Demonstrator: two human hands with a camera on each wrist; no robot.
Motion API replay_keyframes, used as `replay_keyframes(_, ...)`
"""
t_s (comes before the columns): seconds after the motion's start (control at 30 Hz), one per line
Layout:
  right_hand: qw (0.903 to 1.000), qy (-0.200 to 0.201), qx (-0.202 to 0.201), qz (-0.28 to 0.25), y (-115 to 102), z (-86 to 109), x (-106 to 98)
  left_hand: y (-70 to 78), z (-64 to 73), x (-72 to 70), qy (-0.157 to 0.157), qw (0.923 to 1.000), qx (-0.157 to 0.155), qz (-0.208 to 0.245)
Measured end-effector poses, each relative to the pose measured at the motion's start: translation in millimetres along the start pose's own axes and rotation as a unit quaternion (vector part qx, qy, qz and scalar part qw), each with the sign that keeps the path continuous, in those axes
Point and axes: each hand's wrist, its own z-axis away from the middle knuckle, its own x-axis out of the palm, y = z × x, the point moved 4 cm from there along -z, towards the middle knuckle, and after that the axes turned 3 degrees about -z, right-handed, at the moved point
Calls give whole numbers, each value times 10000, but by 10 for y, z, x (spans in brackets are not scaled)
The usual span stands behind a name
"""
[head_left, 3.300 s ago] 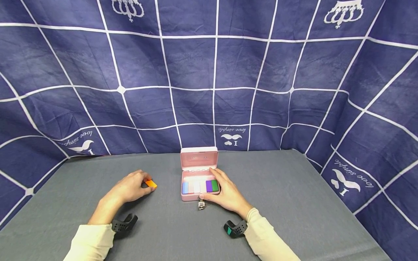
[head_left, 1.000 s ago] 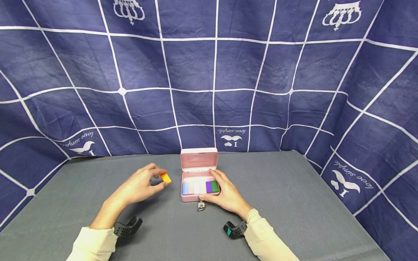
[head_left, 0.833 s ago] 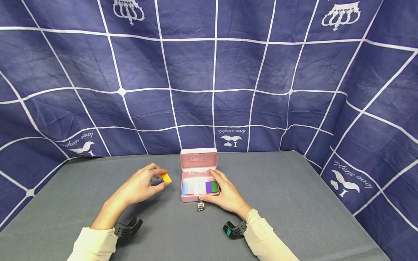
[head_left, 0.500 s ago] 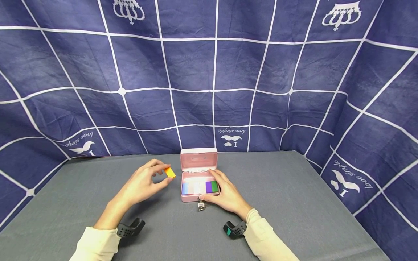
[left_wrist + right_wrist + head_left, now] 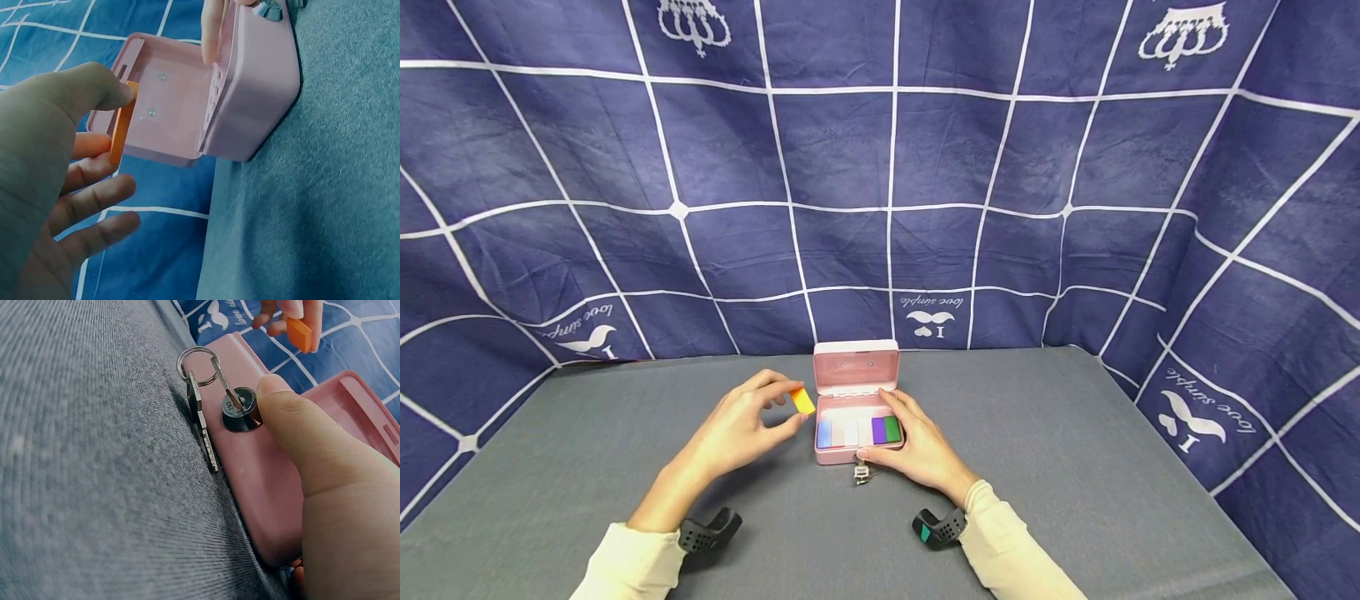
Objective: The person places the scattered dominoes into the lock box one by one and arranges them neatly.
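Observation:
My left hand (image 5: 737, 429) pinches a flat orange block (image 5: 803, 401) between thumb and forefinger, just off the left side of a pink lock box (image 5: 835, 457). In the left wrist view this orange block (image 5: 123, 125) is seen edge-on, before the raised lid (image 5: 172, 94); the other fingers are spread. The box stands with its lid up. Inside lie a light blue block (image 5: 825, 434), pale pieces, a purple block (image 5: 878, 431) and a green block (image 5: 892, 429). My right hand (image 5: 921, 446) grips the box's right side, thumb at the front beside the lock (image 5: 239, 412).
A key sits in the lock, and a second key (image 5: 203, 419) hangs from its ring (image 5: 187, 362) at the box front. The grey cloth-covered table (image 5: 1037, 467) ends at a blue checked curtain (image 5: 970, 167). Dark bands (image 5: 711, 531) are on both wrists.
My left hand has raised the orange block and carried it rightward, from the table left of the box to near the box's left edge. The right hand and box have stayed put.

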Motion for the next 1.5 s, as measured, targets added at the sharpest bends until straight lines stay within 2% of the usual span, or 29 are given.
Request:
replay_keyframes(0.2, 10000, 29, -10, 36, 0, -2, -3, 92, -5, 59, 11, 9997, 253, 29)
replay_keyframes(0.5, 10000, 3, 0, 38, 3, 0, 0, 208, 2, 144, -71, 9990, 449, 0)
replay_keyframes(0.77, 10000, 0, -39, 72, -2, 1, 1, 286, 32, 277, -342, 9975, 613, -13)
replay_keyframes(1.27, 10000, 54, -44, 56, 17, -11, 10, 385, 63, 415, -182, 9967, 782, 94)
replay_keyframes(1.5, 10000, 51, -53, 48, 26, -8, 13, 390, 78, 466, -109, 9975, 703, -30)
